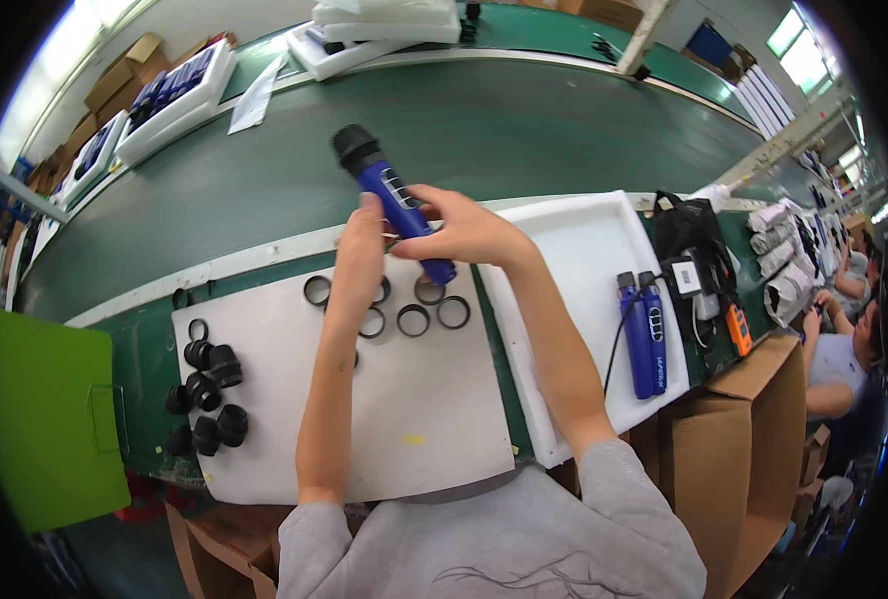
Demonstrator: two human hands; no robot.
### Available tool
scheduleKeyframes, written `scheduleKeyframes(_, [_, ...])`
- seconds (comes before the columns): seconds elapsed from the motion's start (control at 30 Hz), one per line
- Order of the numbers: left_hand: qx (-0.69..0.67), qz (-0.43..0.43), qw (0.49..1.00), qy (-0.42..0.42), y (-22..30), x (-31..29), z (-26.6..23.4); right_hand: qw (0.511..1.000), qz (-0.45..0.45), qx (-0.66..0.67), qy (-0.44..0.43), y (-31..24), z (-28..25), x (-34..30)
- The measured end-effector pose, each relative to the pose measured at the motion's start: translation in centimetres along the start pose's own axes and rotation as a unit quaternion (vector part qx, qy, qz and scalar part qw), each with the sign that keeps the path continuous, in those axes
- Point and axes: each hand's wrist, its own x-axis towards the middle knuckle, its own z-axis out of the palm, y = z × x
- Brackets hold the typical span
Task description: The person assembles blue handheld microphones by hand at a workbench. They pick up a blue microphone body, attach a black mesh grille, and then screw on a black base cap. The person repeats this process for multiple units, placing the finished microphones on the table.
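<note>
A blue microphone [401, 210] with a black head is tilted, its head up and to the left, above the far edge of the pale mat [414, 399]. My right hand [469, 232] is closed around its body, thumb and fingers on either side. My left hand [362, 238] is closed against the microphone's left side just below the black head, its thumb raised. Several black rings [413, 319] lie on the mat under and beside my hands, some partly hidden by my left forearm. Black caps [226, 365] sit in a cluster at the mat's left, with another ring beside them.
Right of the mat, a white foam tray [604, 225] holds two blue microphone bodies [646, 339]. Beyond it are a black bag [686, 225], a cable and an orange device [739, 329]. A green panel [44, 419] stands at left. Foam trays of microphones [179, 95] line the far belt.
</note>
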Motion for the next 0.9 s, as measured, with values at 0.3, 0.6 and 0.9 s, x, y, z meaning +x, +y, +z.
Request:
scheduleKeyframes(0.3, [0.056,0.073,0.996,0.019,5.2,-2.6,-1.6,0.876,0.064,-0.334,0.341,3.8,-0.8,4.0])
scheduleKeyframes(0.6, [0.094,0.097,0.991,0.005,5.7,-3.2,-2.2,0.802,0.172,-0.506,0.266,7.1,-5.5,11.7])
scheduleKeyframes(0.9, [0.174,0.082,0.981,-0.034,6.2,-4.1,-2.2,0.787,0.032,-0.597,0.153,-0.1,-2.4,3.8])
